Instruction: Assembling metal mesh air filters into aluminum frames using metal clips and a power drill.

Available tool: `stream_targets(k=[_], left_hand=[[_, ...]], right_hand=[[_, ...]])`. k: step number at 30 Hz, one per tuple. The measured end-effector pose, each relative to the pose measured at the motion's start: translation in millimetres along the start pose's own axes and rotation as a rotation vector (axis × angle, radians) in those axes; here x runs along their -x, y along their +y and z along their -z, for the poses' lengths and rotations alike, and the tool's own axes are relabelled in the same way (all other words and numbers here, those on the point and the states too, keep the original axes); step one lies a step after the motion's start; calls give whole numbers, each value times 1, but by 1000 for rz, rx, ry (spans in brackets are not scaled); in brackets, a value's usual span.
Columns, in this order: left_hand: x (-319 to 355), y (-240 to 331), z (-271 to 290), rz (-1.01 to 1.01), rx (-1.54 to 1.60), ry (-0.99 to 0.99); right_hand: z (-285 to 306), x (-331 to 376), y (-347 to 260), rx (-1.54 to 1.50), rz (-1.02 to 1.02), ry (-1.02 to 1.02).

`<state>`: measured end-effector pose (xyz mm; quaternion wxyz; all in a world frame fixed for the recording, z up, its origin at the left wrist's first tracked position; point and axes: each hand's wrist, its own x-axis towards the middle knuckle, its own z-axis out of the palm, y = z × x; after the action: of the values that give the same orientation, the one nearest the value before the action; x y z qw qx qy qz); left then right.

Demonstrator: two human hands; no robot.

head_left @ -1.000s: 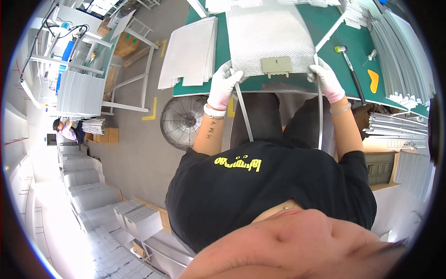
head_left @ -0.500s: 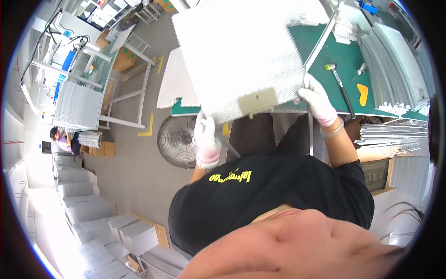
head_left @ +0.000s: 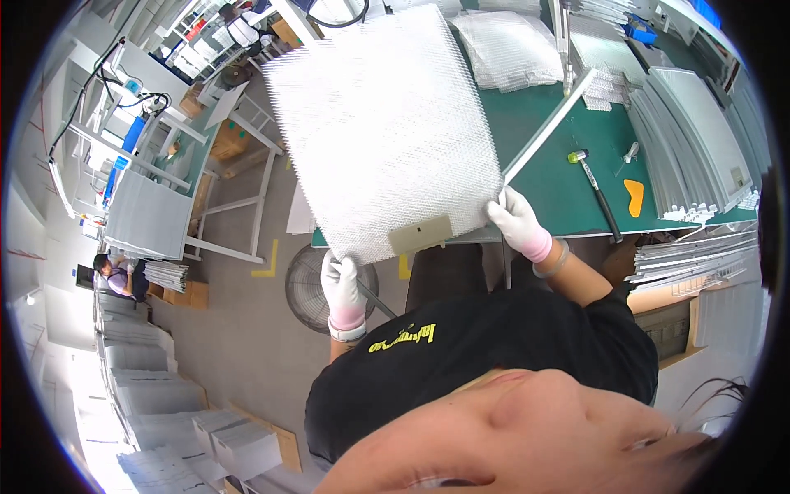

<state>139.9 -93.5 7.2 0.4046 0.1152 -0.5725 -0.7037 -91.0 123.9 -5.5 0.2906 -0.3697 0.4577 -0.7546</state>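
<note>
A large white mesh panel [head_left: 378,132] with jagged edges is held up in front of me, over the bench's near left part. A beige rectangular plate [head_left: 420,235] sits at its near edge. My left hand [head_left: 341,288], in a white glove, is closed on the near left corner. A thin grey strip [head_left: 377,302] slants away below that hand. My gloved right hand [head_left: 517,224] pinches the near right corner. From beside it a long white metal bar [head_left: 550,123] runs up to the right; whether those fingers also grip the bar is hidden.
On the green bench [head_left: 535,123] lie a hammer [head_left: 597,193], a yellow-orange scraper-like piece [head_left: 633,198] and a small tool [head_left: 630,154]. More mesh [head_left: 510,49] lies behind; stacked white panels [head_left: 691,132] stand right. A floor fan [head_left: 317,288] is left of my legs. Other people work farther off.
The mesh panel has come nearer and to the left with both hands on it. More mesh on the bench behind now shows, along with more of the white bar.
</note>
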Motion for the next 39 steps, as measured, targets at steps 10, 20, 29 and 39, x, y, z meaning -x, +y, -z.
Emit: stream_targets(k=[10,20,29,39], left_hand=[[-34,6,-14,45,264,-150],[-147,22,-126,-410,-180,-181],[-139,-22,-138,-333,-114,-183],[-126,-66,-117,-267,-229,-269]], right_hand=[[7,18,-18,553,409,195],[46,-49,-117,448,476,372],[60,-39,-85,587,530,696],[84,-21,-62,314,421,487]])
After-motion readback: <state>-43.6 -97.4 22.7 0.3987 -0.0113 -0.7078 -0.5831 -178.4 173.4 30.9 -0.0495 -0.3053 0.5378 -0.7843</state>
